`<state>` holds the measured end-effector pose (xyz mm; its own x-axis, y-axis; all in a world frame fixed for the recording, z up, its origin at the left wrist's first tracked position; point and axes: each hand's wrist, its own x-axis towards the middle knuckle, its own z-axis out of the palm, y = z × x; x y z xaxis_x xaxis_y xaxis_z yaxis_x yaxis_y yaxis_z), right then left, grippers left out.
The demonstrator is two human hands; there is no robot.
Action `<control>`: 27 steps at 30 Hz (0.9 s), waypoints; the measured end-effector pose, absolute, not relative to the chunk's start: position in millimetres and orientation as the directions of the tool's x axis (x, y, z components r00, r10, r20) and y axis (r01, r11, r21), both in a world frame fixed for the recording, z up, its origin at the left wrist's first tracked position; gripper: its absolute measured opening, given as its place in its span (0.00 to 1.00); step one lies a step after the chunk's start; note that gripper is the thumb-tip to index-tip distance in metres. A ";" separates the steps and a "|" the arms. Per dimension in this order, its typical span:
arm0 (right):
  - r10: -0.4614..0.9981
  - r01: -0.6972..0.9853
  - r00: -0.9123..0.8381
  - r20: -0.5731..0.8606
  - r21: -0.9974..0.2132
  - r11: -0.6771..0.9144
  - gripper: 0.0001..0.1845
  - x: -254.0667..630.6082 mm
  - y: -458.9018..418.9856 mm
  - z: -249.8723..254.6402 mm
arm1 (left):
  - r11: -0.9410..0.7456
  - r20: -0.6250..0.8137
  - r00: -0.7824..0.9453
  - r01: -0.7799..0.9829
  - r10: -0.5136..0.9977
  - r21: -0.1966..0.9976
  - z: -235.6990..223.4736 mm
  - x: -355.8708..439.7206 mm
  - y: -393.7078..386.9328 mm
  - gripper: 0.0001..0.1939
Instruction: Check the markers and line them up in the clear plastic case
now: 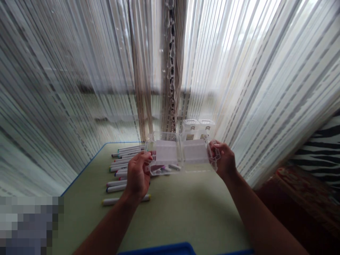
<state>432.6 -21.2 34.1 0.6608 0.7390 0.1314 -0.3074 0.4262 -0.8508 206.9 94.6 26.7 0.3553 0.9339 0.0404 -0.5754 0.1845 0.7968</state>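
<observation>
A clear plastic case (181,166) is spread wide on its hinge, held up above the table between both hands. My left hand (138,173) grips its left edge, fingers and thumb closed on the rim. At the opposite edge, by the handle, my right hand (224,159) pinches the other half. Pale paper-like panels (166,152) show in both halves of the case. Several white markers (113,202) with coloured ends lie in a column on the table, partly hidden behind my left hand. Some more marker ends are visible through the case's lower left.
Two upright clear cases (190,127) stand at the table's back, before the string curtain (106,71). The green table (186,216) has a blue rim. A blue object (162,249) lies at the near edge. Zebra-striped fabric (316,152) is at right.
</observation>
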 end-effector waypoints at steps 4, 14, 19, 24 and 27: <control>0.755 -0.325 0.646 0.114 -0.854 0.407 0.06 432.3 -20.5 30.4 | 0.198 0.031 0.358 -0.583 0.933 0.788 25.6 206.8 95.8 0.08; 0.785 -0.310 0.610 0.113 -0.877 0.367 0.05 439.2 -16.0 25.3 | 0.297 -0.069 0.375 -0.593 0.924 0.748 29.9 204.5 97.1 0.04; 0.810 -0.281 0.579 0.097 -0.909 0.309 0.05 441.2 -11.0 17.0 | 0.366 -0.174 0.357 -0.590 0.918 0.720 33.1 204.3 99.5 0.05; 0.794 -0.217 0.596 0.114 -0.930 0.297 0.03 448.1 -9.7 9.7 | 0.366 -0.202 0.330 -0.575 0.922 0.732 31.4 205.0 102.6 0.04; 0.776 -0.191 0.615 0.139 -0.929 0.318 0.08 451.1 -10.6 9.1 | 0.325 -0.163 0.319 -0.565 0.934 0.758 29.0 205.5 103.1 0.05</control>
